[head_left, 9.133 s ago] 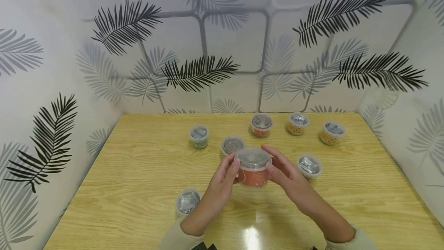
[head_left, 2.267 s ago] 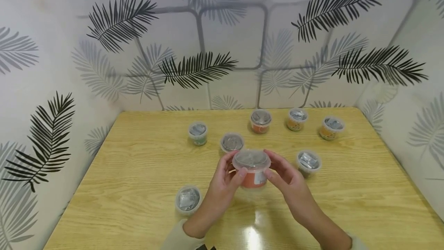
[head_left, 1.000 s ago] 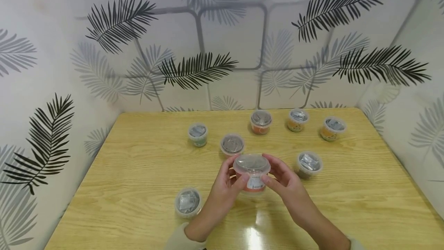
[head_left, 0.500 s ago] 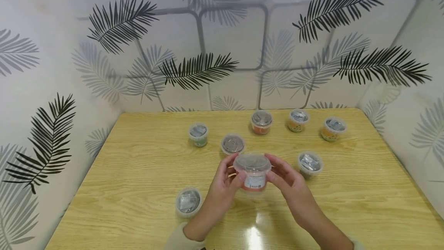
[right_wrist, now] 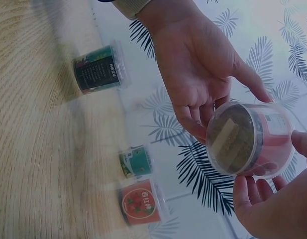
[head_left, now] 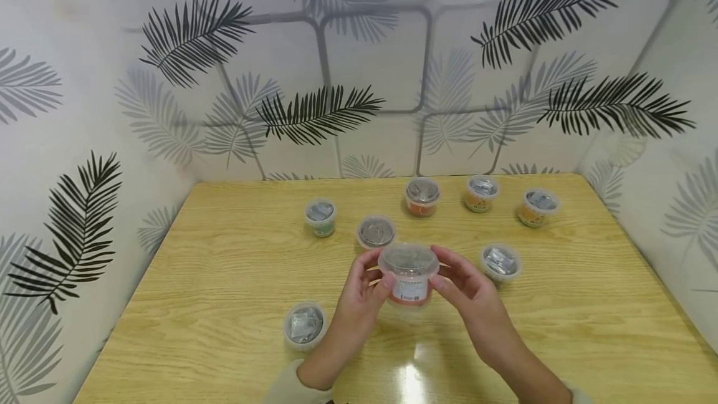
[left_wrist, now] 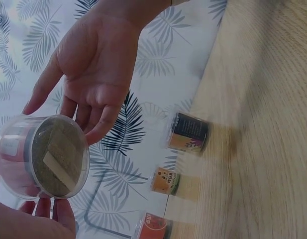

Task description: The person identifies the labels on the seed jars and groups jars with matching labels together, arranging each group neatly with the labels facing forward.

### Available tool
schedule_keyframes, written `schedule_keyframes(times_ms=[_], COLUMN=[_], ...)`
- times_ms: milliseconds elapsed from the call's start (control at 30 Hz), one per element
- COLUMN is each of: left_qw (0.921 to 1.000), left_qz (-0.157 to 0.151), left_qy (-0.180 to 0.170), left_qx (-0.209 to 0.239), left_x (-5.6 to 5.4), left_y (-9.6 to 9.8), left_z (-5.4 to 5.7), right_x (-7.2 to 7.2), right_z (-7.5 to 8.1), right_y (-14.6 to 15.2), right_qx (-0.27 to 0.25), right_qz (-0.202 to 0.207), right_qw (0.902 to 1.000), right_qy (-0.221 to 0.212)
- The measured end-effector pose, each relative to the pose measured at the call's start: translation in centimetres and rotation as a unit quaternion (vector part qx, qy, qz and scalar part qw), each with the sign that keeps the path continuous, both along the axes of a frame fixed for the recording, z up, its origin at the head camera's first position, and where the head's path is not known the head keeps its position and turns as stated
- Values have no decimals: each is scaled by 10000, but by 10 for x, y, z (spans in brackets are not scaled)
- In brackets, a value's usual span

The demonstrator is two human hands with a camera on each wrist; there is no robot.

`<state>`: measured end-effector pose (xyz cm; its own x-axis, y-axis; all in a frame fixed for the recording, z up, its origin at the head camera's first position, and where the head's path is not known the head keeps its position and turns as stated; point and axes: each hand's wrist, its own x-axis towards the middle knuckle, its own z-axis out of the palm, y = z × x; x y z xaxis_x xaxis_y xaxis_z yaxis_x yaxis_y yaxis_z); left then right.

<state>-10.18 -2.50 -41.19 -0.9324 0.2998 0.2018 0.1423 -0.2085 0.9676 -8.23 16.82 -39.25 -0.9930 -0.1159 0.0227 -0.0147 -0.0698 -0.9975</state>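
A clear plastic tub with a lid and red label (head_left: 411, 285) is held above the table between both hands. Its white barcode sticker faces the head camera. Through its base (left_wrist: 58, 158) show dark brown stuff and a pale strip. My left hand (head_left: 359, 304) grips its left side, thumb on the front and fingers behind; my right hand (head_left: 473, 301) holds the right side likewise. In the left wrist view the right hand's palm (left_wrist: 101, 64) shows, with the left hand (left_wrist: 34, 221) at lower left. The right wrist view shows the left palm (right_wrist: 190, 64) and right hand (right_wrist: 277, 204).
Several similar lidded tubs stand on the wooden table (head_left: 224, 279): a green one (head_left: 321, 220), a red one (right_wrist: 141, 201) right behind the hands, another red one (head_left: 422, 197), orange ones (head_left: 537, 209) at back right, and black-labelled ones (right_wrist: 96, 69), (left_wrist: 188, 132) either side. Leaf-patterned walls (head_left: 376, 67) surround it.
Since the earliest frame the tub has been turned between the hands, bringing the white barcode sticker round to the front. Over the last second it has risen slightly; the other tubs stay put.
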Motion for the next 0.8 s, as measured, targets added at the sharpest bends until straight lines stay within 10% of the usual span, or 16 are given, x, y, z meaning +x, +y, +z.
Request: schedule_keyframes(times_ms=[800], left_qw=[9988], left_qz=[-402], left_qy=[193], left_qx=[-192], left_x=[2], left_y=[2], left_z=[-3], right_x=[-6], right_z=[-6], right_y=[-4], right_qx=[-288], right_qz=[889], right_qw=[9956], right_qy=[80])
